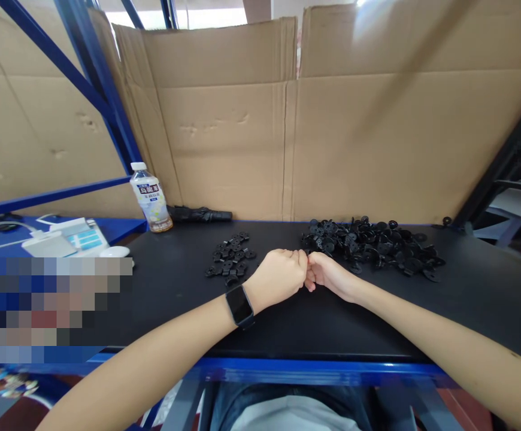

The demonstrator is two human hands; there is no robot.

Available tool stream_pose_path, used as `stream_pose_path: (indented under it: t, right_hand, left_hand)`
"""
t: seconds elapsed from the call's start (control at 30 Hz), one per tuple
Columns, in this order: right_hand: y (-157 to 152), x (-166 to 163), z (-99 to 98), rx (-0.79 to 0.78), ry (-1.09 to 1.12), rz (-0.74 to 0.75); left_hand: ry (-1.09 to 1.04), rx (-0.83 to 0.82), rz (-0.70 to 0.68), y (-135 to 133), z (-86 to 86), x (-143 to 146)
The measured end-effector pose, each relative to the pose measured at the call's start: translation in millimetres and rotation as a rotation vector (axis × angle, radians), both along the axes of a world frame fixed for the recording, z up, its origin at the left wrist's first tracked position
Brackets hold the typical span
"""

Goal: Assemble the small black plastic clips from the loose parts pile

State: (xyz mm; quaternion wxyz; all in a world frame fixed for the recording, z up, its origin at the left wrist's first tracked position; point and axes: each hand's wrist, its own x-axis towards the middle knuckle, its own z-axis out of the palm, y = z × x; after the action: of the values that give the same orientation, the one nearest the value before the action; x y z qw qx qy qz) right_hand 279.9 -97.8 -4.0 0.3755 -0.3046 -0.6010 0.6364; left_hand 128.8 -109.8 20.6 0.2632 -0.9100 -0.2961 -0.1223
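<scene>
My left hand (281, 272), a dark smartwatch (239, 305) on its wrist, is closed above the middle of the black tabletop (314, 329). Its fingertips meet those of my right hand (327, 274), which is pinched with its lower fingers curled. Whatever lies between the fingers is hidden. Just behind and to the right of my hands spreads a heap of black plastic parts (372, 242), many of them round discs with holes. To the left of my left hand lies a smaller group of black parts (229, 258), flat and with round ends.
A labelled drink bottle (151, 200) stands at the back left, beside a folded black umbrella (202, 214). White devices with cables (63, 239) sit on the left. Cardboard panels (224, 131) wall off the back, and a blue metal frame (85, 90) rises at left.
</scene>
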Motion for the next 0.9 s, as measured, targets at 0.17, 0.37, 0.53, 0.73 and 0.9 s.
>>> stream_pose_path:
  t: [0.17, 0.37, 0.53, 0.73, 0.9]
  right_hand:
    - [1, -1, -2.2, 0.0, -0.076, -0.05]
    - [2, -3, -2.0, -0.011, -0.069, -0.08]
    - [2, -4, -0.8, 0.03, -0.126, -0.072]
    - [0, -2, 0.8, 0.017, -0.09, -0.018]
    - [2, 0, 2.2, -0.056, -0.006, 0.07]
  left_hand:
    - [0.062, 0.027, 0.023, -3, 0.4, 2]
    - [0.162, 0.108, 0.022, -3, -2.7, 4]
    - [0.153, 0.139, 0.001, 0, -4.3, 2]
    - [0.067, 0.123, -0.027, 6, 1.2, -6]
    - [-0.097, 0.062, -0.003, 13, 4.1, -12]
